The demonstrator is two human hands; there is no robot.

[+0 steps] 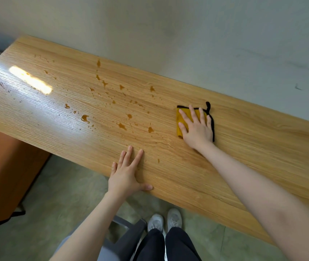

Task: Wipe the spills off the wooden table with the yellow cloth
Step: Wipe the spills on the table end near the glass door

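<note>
A long wooden table (244, 157) runs from upper left to lower right. Amber spills (121, 126) dot its middle and left part in several drops and small puddles. A folded yellow cloth (179, 127) with a black hem and loop lies right of the spills. My right hand (196, 127) presses flat on the cloth with straight, spread fingers. My left hand (126, 174) rests flat on the bare wood at the near edge, fingers straight, thumb along the edge, holding nothing.
A pale wall (187, 44) runs along the table's far edge. An orange-brown cabinet (5, 166) stands at the left, below the tabletop. A grey chair (127, 240) and my feet are below the near edge. A light glare lies on the table's left part.
</note>
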